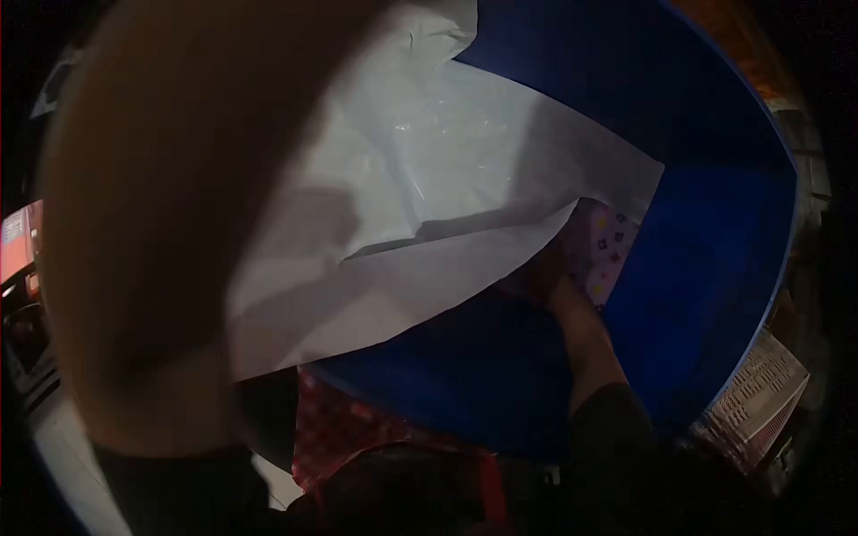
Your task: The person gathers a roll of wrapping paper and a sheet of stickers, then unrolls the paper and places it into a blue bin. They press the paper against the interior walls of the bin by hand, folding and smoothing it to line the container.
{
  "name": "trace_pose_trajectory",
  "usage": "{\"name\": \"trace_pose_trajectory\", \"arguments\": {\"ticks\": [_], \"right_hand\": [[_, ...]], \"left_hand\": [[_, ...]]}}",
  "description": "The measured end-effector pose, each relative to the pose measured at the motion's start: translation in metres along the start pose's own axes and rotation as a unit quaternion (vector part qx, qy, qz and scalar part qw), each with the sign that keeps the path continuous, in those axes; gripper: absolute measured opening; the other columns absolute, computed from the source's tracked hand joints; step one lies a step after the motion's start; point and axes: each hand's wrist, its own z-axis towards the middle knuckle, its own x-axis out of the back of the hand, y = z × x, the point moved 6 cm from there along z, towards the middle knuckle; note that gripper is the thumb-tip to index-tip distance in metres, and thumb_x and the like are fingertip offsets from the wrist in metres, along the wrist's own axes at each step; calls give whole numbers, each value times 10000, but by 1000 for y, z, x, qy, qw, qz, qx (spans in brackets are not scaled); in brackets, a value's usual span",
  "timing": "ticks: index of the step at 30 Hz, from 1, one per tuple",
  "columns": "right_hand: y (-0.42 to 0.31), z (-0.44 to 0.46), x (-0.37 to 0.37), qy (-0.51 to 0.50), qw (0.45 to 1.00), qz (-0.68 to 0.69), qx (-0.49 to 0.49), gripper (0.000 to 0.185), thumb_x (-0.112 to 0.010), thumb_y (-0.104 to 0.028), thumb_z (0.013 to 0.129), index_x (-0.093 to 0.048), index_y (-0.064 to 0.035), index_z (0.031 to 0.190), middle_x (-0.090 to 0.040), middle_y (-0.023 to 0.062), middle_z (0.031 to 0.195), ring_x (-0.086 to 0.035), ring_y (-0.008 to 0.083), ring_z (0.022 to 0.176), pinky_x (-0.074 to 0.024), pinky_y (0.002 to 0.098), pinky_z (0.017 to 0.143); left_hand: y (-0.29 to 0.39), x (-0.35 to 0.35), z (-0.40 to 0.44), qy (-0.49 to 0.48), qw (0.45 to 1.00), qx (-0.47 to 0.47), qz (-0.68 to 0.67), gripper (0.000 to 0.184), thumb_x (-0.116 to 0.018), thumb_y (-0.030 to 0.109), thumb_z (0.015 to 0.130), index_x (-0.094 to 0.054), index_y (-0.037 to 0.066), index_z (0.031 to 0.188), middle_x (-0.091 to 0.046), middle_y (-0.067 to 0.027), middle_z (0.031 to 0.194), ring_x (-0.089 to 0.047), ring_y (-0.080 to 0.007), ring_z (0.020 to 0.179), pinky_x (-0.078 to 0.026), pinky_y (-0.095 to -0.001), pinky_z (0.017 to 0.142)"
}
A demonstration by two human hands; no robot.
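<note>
A large white plastic sheet or bag (483, 143) lies across a blue container (715, 268), its lower edge folded over. My left hand (188, 205) is a big dark blur close to the camera on the left, over the sheet's left side; its fingers cannot be made out. Inside the blue container, my right hand (547, 268) reaches under the sheet's lower edge. It is beside a pink piece with small dark and yellow patterns (601, 243). Shadow hides its fingers, so any grip there is unclear.
The blue container's curved rim (794, 179) runs along the right. A printed carton or package (760, 397) lies outside it at lower right. Red checked cloth (340, 429) shows near my body. A bright red object (20, 241) is at far left.
</note>
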Motion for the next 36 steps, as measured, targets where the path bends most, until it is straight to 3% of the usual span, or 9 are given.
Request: {"name": "trace_pose_trajectory", "arguments": {"ticks": [6,11,13,15,19,21,25,30,36], "right_hand": [[1,-5,-8,57,996,-67,-19,637,-535,-372,793,-369,-71,1330,-318,190,1372,-314,395,1249,-350,489,947],[11,-13,-13,150,972,-174,-54,673,-535,-396,795,-340,-68,1349,-274,187,1401,-286,409,1264,-357,487,944],[5,-22,21,68,984,-152,-63,721,-516,-449,803,-285,-72,1373,-217,187,1426,-239,405,1286,-324,494,969],[-9,-42,65,-132,986,-62,-85,854,-456,-594,826,-139,-83,1433,-74,188,1482,-114,383,1345,-224,515,1044],[-35,-51,69,-146,984,-87,-55,915,-481,-613,804,-121,-50,1428,-38,215,1477,-117,395,1340,-238,502,1042],[-49,-51,82,-157,977,-127,-65,936,-495,-619,791,-126,-35,1423,-40,204,1480,-108,386,1343,-226,496,1048],[-51,-54,92,-139,979,-140,-42,935,-496,-629,783,-150,-37,1419,-64,196,1478,-97,378,1345,-227,502,1045],[-53,-58,94,-53,996,-46,-60,968,-660,-532,690,-229,-8,1380,-126,208,1461,-104,411,1345,-234,523,1041],[-49,-57,78,-87,993,-59,-62,966,-557,-618,750,-164,-38,1414,-40,201,1479,-13,409,1353,-184,562,1044]], "left_hand": [[150,-271,-144,-270,879,-22,-392,146,-557,130,799,-605,5,741,-592,-176,756,-594,-293,736,-484,-409,664],[78,-301,-191,-230,915,65,-326,134,-501,157,821,-542,31,840,-538,-172,829,-532,-336,787,-425,-450,678],[52,-319,-230,-454,847,121,-251,189,-468,166,849,-565,23,926,-553,-191,960,-530,-359,896,-444,-424,758],[28,-323,-279,-488,872,19,-33,269,-434,184,877,-533,46,1086,-510,-186,1132,-493,-354,1019,-422,-430,843],[-78,-289,-316,-424,885,182,-54,385,-427,195,877,-457,118,1253,-495,-173,1229,-469,-296,1135,-385,-467,903],[-99,-236,-306,-432,874,41,218,346,-453,183,839,-544,113,1166,-596,-178,1067,-578,-305,986,-439,-452,826],[-185,-199,-339,-560,772,134,271,282,-500,186,786,-644,80,1003,-642,-160,942,-632,-328,816,-489,-443,736],[-234,-212,-394,-503,816,173,226,294,-539,228,771,-655,24,947,-646,-183,910,-626,-346,850,-495,-428,752],[-158,-186,-308,-563,816,58,120,315,-602,316,810,-632,16,900,-648,-125,784,-631,-266,744,-492,-391,667]]}}
